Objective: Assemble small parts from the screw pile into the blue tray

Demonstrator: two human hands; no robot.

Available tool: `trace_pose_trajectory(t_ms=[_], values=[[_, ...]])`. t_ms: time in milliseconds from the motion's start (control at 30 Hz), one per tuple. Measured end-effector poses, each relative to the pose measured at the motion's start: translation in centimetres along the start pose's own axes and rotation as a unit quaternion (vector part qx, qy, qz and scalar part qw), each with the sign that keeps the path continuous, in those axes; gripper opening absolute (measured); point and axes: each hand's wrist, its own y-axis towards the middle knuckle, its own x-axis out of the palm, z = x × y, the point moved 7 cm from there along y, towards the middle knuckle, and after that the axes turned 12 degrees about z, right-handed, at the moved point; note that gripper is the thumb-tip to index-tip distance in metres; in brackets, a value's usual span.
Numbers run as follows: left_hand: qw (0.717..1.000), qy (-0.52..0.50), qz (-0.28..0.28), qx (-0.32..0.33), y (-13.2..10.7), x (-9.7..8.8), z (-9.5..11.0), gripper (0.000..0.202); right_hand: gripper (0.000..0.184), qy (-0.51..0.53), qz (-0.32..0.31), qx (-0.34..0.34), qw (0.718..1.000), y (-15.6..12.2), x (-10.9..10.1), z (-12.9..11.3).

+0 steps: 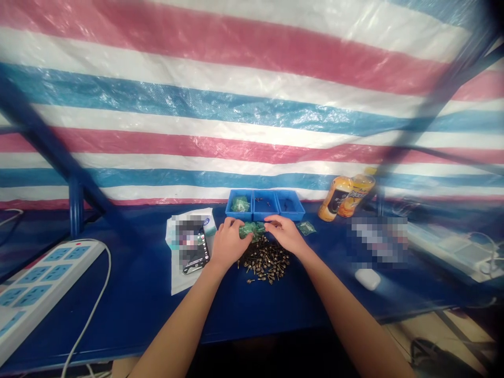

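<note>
The left hand [229,244] and the right hand [285,233] meet at the middle of the table, both gripping a crinkled green plastic packet [250,229]: the left hand is curled around its left end, and the right hand's fingertips [269,223] pinch its right end. The packet sits just above a loose pile of small brass screws [264,261], and the right hand hangs over the pile's far edge.

Just beyond the hands, against the far side of the table, stands a blue three-compartment tray [264,205]. Its left compartment holds more green packets [240,204], and the other two hold a few small dark parts. A second green packet [306,228] lies flat just right of the right hand.

Left of the left hand, almost touching it, a phone [195,251] rests on a white sheet of paper [185,278]. Two orange bottles [342,197] stand far right, and a small white case [367,278] lies nearer. A white power strip [39,286] runs along the left edge of the blue table [275,315], and open tabletop stretches between the pile and the near edge. A striped tarp [252,105] hangs behind it all.
</note>
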Motion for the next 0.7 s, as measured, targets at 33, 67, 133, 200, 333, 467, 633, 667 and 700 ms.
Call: trace_pose_trajectory(t_ms=[33, 67, 133, 200, 333, 467, 633, 667, 700], values=[[1.0, -0.024, 0.005, -0.008, 0.3, -0.2, 0.0, 0.029, 0.032, 0.005, 0.003, 0.004, 1.0, 0.0, -0.2, -0.1], [0.999, -0.051, 0.008, -0.016, 0.8, -0.4, -0.1, 0.025, 0.033, 0.012, 0.006, 0.01, 1.0, 0.1, -0.5, -0.1], [0.993, -0.107, -0.003, -0.043, 2.3, -0.8, 0.0, 0.024, 0.035, 0.023, 0.02, 0.02, 0.999, 0.3, -1.2, 0.0], [0.989, -0.129, 0.01, -0.065, 4.2, -1.7, 0.1, 0.029, 0.035, 0.019, 0.038, 0.02, 0.999, 0.6, -2.0, 0.4], [0.98, 0.046, 0.19, -0.046, 6.8, -5.2, 1.0, 0.057, 0.024, -0.086, 0.042, -0.033, 0.995, 0.8, -2.8, 0.8], [0.975, 0.13, 0.171, 0.063, 5.0, -4.5, 3.2, 0.039, 0.034, -0.238, 0.004, -0.104, 0.966, 0.2, -1.9, 0.6], [0.984, 0.082, 0.127, 0.099, 1.9, -3.0, 3.2, 0.031, 0.029, -0.296, -0.024, -0.142, 0.944, -0.7, 0.2, -0.5], [0.985, 0.062, 0.123, 0.102, 1.7, -2.9, 3.1, 0.03, 0.024, -0.296, -0.015, -0.145, 0.944, -0.8, 0.4, -0.8], [0.987, 0.039, 0.116, 0.106, 1.6, -2.8, 3.0, 0.029, 0.021, -0.289, 0.003, -0.148, 0.946, -0.8, 0.4, -1.1]])
